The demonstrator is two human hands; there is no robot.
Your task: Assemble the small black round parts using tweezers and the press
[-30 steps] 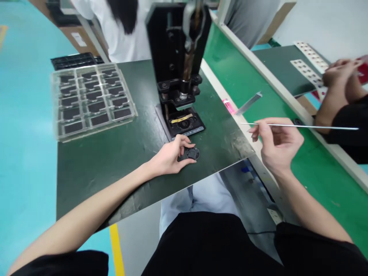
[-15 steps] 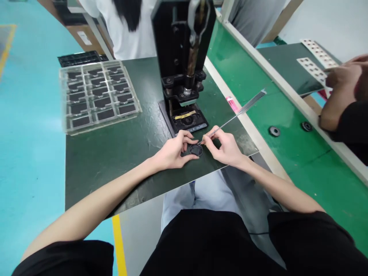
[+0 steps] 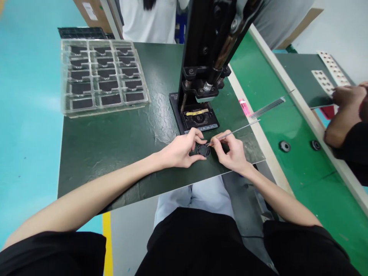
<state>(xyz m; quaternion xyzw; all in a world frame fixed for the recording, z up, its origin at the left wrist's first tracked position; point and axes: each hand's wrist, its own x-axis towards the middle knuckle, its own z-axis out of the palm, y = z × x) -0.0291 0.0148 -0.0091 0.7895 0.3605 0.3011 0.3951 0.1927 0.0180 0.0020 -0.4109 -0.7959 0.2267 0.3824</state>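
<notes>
Flat on the dark green table lies a small round black part with a thin rim. My left hand steadies it, thumb at the near side and fingertips at the far side. Between the thumb and fingers of my right hand is a slim, metallic rod-like tool. Its lower tip meets the far right edge of the round part, and the other end points up to the right. The tip's exact shape is too small to make out.
A black hand press stands just beyond my hands, a yellow strip on its base. Clear trays of dark pieces are stacked at left. On the green conveyor lie two black rings. A co-worker's hands are at far right.
The camera view has shifted, so the press and table sit further right. The tool has tilted lower in my right hand. Both hands stay at the round part.
</notes>
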